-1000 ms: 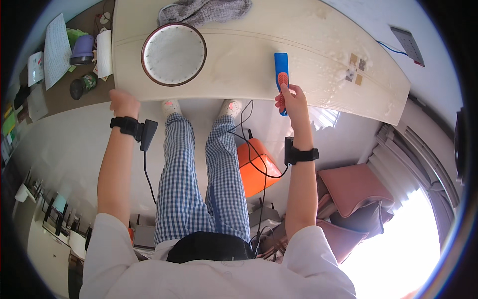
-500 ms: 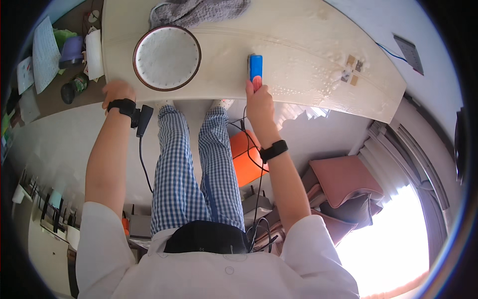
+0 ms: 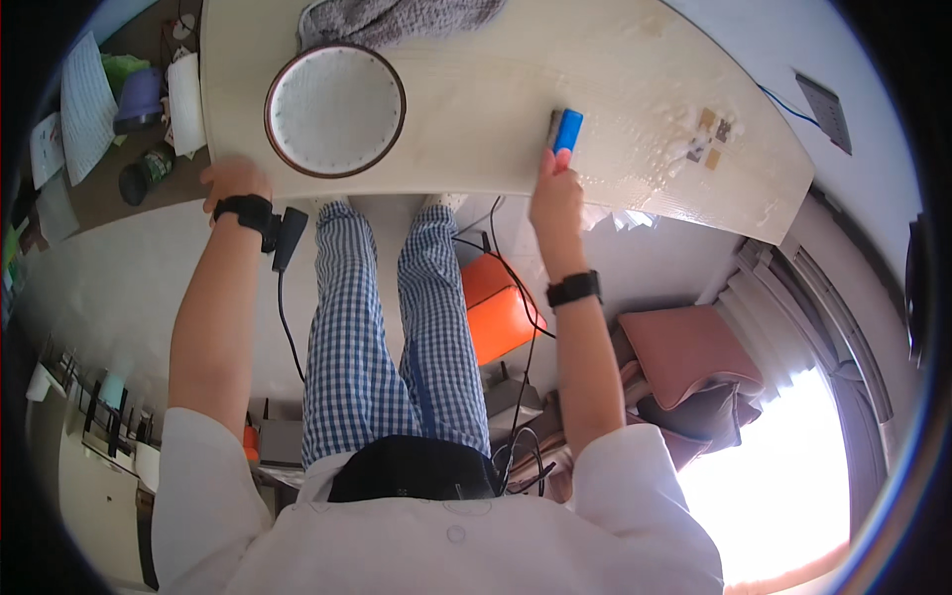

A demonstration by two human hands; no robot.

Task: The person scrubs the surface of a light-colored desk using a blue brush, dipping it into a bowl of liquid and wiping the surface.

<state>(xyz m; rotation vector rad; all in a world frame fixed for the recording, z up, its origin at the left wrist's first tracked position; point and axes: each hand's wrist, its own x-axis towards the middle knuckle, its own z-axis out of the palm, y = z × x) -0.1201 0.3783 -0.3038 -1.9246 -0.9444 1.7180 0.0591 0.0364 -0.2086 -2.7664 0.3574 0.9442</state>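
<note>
My right hand [image 3: 557, 206] is closed round the handle of a blue brush [image 3: 568, 130]. Greyish bristles show along the brush's left side, and it rests at the cream tabletop [image 3: 466, 129], tilted a little to the right. Wet suds [image 3: 645, 164] lie on the table to the right of the brush. My left hand [image 3: 236, 182] is at the table's near left edge, holding nothing, its fingers apart and slightly blurred. Between the hands, nearer the left one, stands a round white dish [image 3: 335, 111] with a brown rim.
A grey towel [image 3: 397, 22] lies at the table's far edge. At the left are a paper roll [image 3: 185, 104], a purple container [image 3: 139, 99] and a dark jar [image 3: 146, 176]. Below the table sit an orange box [image 3: 501, 312] and black cables; pink cushions [image 3: 689, 355] are at the right.
My right hand has moved to the right along the table with the brush, which now leans rightward. The left hand stays almost in place.
</note>
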